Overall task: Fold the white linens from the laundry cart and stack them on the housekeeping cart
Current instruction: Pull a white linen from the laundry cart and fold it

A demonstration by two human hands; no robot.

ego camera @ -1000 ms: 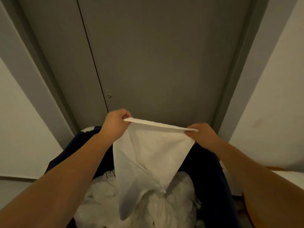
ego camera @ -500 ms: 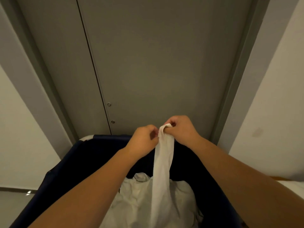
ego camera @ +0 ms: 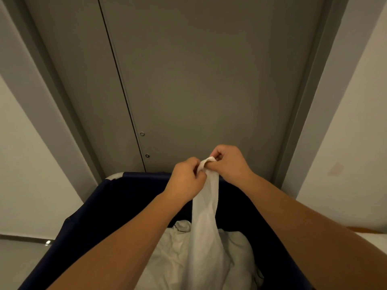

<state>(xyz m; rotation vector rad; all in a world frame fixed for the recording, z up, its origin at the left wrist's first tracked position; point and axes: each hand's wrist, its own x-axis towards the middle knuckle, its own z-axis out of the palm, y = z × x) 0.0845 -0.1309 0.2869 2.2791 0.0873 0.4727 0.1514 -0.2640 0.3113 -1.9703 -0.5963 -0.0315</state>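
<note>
1. Laundry cart [ego camera: 136,176], 7 o'clock: heaped linens [ego camera: 173,258] lie unfolded inside.
2. Left hand [ego camera: 186,181], centre: pinches the top of the held linen [ego camera: 206,216].
3. Held linen: hangs narrow toward 6 o'clock, seemingly halved.
4. Right hand [ego camera: 228,164]: pinches the same top; stacking remains.

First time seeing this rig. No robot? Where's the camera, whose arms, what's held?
No robot here: a person works bare-handed, and the one camera sits on their head, looking forward and down, so both arms reach in from the bottom. The left hand and right hand are raised close together, fingers pinching the top of a white linen, which hangs as a narrow strip. Below is a dark blue cart holding a crumpled pile of more white linens. Behind stands a grey door.
</note>
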